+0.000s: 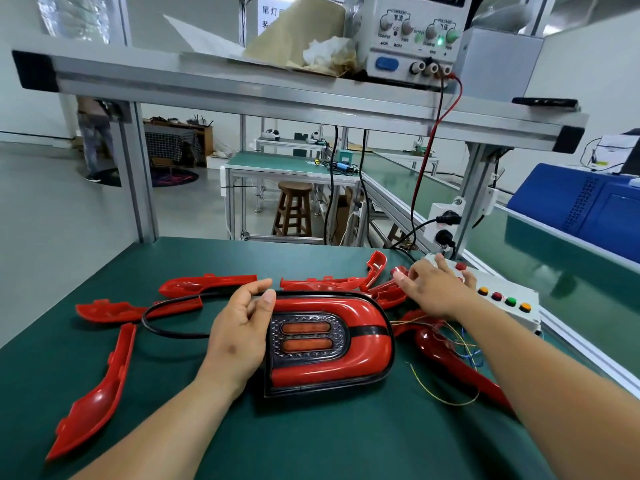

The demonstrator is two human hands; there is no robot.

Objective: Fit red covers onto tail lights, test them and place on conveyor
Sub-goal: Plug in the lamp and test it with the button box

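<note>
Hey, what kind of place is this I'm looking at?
Most likely a factory assembly and test station: a green workbench holding a tail light and loose red covers, a bench power supply on the shelf above, and a conveyor belt alongside.

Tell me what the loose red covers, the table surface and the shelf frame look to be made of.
Loose red covers: moulded plastic, glossy, judging by the sharp highlights and thin ribbed edges.
Table surface: dark green mat, matte, no glare; rubber or fabric, hard to tell.
Shelf frame: likely extruded aluminium, with a silvery brushed look and a grooved profile.
</note>
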